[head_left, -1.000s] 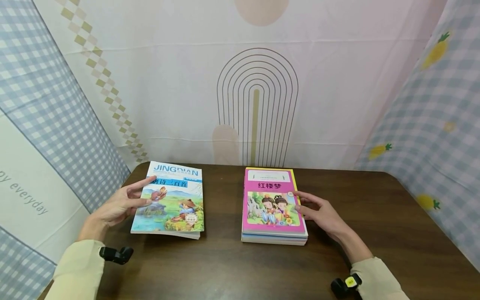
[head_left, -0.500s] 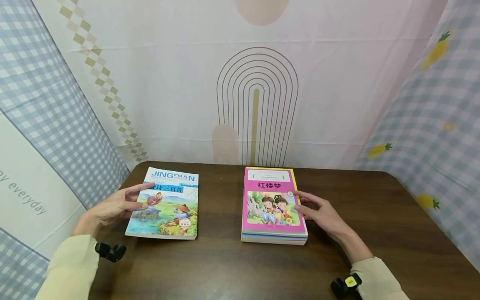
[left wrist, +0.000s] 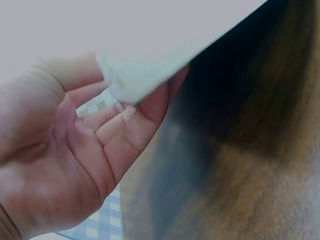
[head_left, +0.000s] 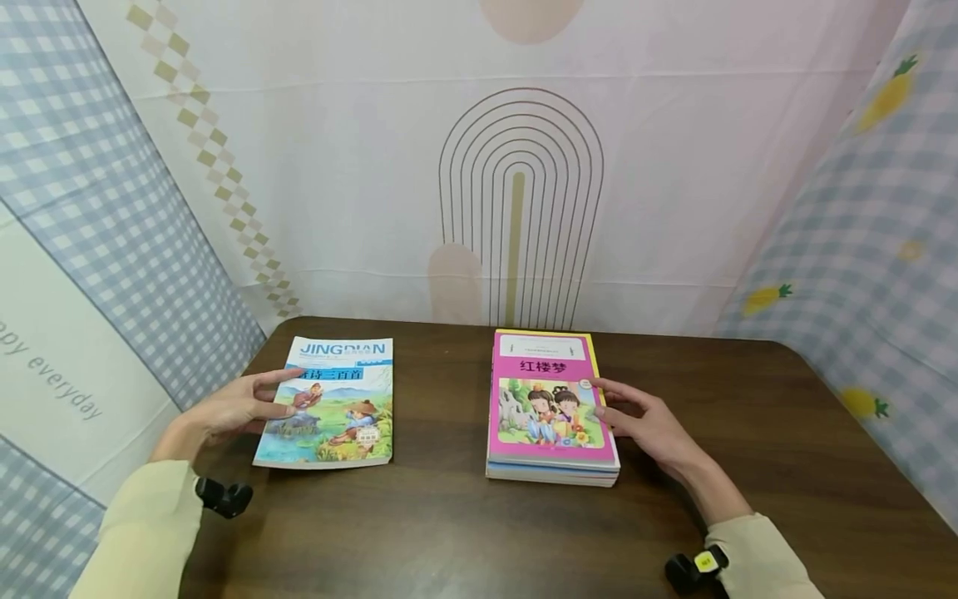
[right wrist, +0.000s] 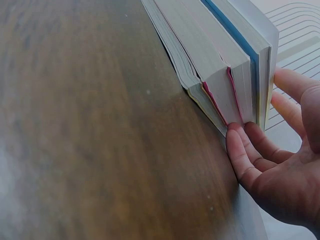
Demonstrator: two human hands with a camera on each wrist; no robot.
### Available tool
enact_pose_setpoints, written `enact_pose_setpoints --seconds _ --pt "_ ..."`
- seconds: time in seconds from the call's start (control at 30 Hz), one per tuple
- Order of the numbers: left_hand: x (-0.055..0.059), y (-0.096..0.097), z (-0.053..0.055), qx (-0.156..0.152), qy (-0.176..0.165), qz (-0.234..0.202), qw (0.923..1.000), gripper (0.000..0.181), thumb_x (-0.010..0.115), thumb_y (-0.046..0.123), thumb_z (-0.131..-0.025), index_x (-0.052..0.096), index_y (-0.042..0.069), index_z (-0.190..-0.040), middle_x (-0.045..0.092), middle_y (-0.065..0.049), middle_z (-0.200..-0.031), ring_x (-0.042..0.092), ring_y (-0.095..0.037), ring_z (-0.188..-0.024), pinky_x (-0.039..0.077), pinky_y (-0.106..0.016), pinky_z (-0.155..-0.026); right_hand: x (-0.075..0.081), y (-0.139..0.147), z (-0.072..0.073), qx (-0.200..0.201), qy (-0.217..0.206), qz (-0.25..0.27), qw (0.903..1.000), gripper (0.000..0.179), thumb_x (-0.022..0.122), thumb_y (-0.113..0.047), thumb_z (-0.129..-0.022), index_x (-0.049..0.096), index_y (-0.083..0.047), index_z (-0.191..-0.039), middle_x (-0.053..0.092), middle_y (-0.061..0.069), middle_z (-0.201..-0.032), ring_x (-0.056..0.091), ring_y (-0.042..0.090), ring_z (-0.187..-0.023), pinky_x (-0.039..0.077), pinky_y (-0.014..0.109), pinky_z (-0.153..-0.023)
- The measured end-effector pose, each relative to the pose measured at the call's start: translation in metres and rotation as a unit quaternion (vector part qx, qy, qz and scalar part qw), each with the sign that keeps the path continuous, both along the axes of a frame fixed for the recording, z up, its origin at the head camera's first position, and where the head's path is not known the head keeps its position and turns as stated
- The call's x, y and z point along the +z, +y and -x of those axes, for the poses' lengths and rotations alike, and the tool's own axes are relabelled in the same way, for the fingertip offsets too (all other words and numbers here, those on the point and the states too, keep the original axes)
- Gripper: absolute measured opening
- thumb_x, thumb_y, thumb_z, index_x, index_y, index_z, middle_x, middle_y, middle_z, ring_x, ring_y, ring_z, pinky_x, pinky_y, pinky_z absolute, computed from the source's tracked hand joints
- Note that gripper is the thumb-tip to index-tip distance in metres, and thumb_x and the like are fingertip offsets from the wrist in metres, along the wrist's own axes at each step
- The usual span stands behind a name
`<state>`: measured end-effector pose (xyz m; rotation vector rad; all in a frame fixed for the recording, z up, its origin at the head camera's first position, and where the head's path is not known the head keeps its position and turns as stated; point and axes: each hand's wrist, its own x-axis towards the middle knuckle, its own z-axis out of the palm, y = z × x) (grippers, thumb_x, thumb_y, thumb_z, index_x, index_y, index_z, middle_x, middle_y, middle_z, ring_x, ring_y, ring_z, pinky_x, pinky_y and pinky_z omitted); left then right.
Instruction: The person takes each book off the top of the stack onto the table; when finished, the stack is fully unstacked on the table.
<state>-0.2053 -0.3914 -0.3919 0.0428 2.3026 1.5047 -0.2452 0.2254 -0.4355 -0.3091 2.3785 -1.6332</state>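
Left hand (head_left: 228, 408): thumb and index finger spread over the left edge of a blue book, with other fingers curled beneath a corner in the left wrist view; the book looks pinched between them.
Blue book (head_left: 340, 408): cover up, stretching rightward from the left fingertips. In the left wrist view its corner seems raised over dark shadow; whether any other edge touches down, I cannot tell.
Right hand (head_left: 645, 424): fingers apart and lightly bent, tips resting against the right side of a book stack; they do not wrap around it.
Stack (right wrist: 215, 65): several books lying flat, immediately left of the right fingertips, with coloured covers showing between the pages.
Pink book (head_left: 550, 416): top of that stack, cover up, its right edge touched by the right thumb and index finger.
Table (head_left: 434, 532): dark brown wood under both hands, showing between the blue book and the stack.
Just changed: over the last second the blue book has moved leftward, away from the stack, and its loose lower pages have closed up; the right fingers have stayed at the stack.
Meaning: the blue book now seems handled separately, while the stack appears steadied.
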Motion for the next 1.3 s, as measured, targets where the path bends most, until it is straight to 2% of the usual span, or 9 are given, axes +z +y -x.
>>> enact_pose_setpoints --seconds 0.2,0.3,0.47,0.57,0.73,0.8,1.0,1.17,1.3 --pt "-0.002 -0.004 0.001 0.013 0.018 0.087 0.996 0.081 0.067 0.015 -0.104 0.019 0.003 -0.168 0.036 -0.04 -0.16 0.064 -0.026 -0.124 0.063 -0.037 -0.093 0.0 0.001 0.001 -0.003 -0.001 0.0 1.0 0.064 0.07 -0.037 -0.103 0.049 -0.015 -0.159 0.044 0.024 -0.155 0.056 0.031 -0.121 0.062 0.027 -0.089" --pt "-0.003 -0.007 0.002 0.01 0.024 0.103 0.9943 0.08 0.066 0.015 -0.104 0.019 0.002 -0.167 0.031 -0.041 -0.162 0.057 -0.038 -0.133 0.059 -0.044 -0.101 0.0 0.001 0.002 -0.002 -0.003 0.0 1.0 0.064 0.07 -0.037 -0.103 0.049 -0.015 -0.159 0.043 0.024 -0.155 0.055 0.032 -0.121 0.062 0.027 -0.089" --pt "-0.007 -0.011 0.004 -0.009 0.046 0.095 0.9944 0.079 0.063 0.009 -0.104 0.016 -0.003 -0.166 0.016 -0.044 -0.166 0.03 -0.057 -0.148 0.035 -0.071 -0.117 0.0 0.002 0.001 -0.002 -0.005 -0.002 1.0 0.065 0.071 -0.036 -0.102 0.048 -0.016 -0.16 0.043 0.023 -0.154 0.055 0.033 -0.121 0.062 0.027 -0.088" --pt "-0.009 -0.015 0.005 -0.01 0.042 0.079 0.996 0.08 0.062 0.007 -0.104 0.014 -0.003 -0.166 0.007 -0.044 -0.167 0.019 -0.06 -0.151 0.027 -0.075 -0.119 0.0 0.001 0.001 -0.002 -0.007 -0.003 1.0 0.065 0.071 -0.037 -0.102 0.048 -0.017 -0.16 0.043 0.023 -0.154 0.055 0.033 -0.121 0.062 0.027 -0.088" --pt "-0.012 -0.021 0.005 -0.004 0.032 0.074 0.9967 0.081 0.063 0.01 -0.104 0.014 0.0 -0.167 0.004 -0.042 -0.168 0.027 -0.054 -0.148 0.045 -0.051 -0.112 0.0 0.001 0.001 -0.002 -0.008 -0.005 1.0 0.065 0.071 -0.037 -0.103 0.048 -0.016 -0.16 0.043 0.023 -0.155 0.054 0.034 -0.123 0.062 0.027 -0.088" --pt "-0.012 -0.024 0.005 0.002 0.026 0.074 0.9969 0.081 0.063 0.012 -0.105 0.014 0.001 -0.167 0.004 -0.042 -0.168 0.029 -0.052 -0.146 0.047 -0.045 -0.109 0.0 0.001 0.001 -0.003 -0.008 -0.006 0.9999 0.065 0.07 -0.037 -0.103 0.048 -0.016 -0.16 0.042 0.023 -0.156 0.054 0.034 -0.123 0.062 0.027 -0.089" --pt "-0.012 -0.033 0.005 0.022 0.009 0.06 0.9979 0.08 0.064 0.011 -0.104 0.015 0.002 -0.167 0.003 -0.039 -0.17 0.021 -0.056 -0.152 0.036 -0.064 -0.119 0.001 0.001 0.001 -0.002 -0.008 -0.007 0.9999 0.065 0.07 -0.037 -0.103 0.047 -0.016 -0.16 0.04 0.024 -0.158 0.052 0.036 -0.126 0.061 0.026 -0.089" --pt "-0.015 -0.039 0.005 0.032 0.001 0.055 0.998 0.082 0.067 0.016 -0.104 0.016 0.005 -0.167 0.009 -0.037 -0.17 0.036 -0.047 -0.147 0.054 -0.031 -0.1 0.001 0.002 0.001 0.0 -0.009 -0.005 0.9999 0.066 0.07 -0.036 -0.103 0.047 -0.016 -0.161 0.038 0.024 -0.159 0.049 0.037 -0.13 0.061 0.026 -0.09" --pt "-0.017 -0.044 0.005 0.025 0.001 0.049 0.9985 0.084 0.067 0.018 -0.104 0.014 0.005 -0.168 0.005 -0.036 -0.171 0.04 -0.044 -0.146 0.057 -0.023 -0.089 0.0 0.002 0.002 0.001 -0.011 -0.003 0.9999 0.066 0.07 -0.036 -0.103 0.047 -0.016 -0.161 0.039 0.024 -0.159 0.05 0.037 -0.129 0.061 0.026 -0.09"
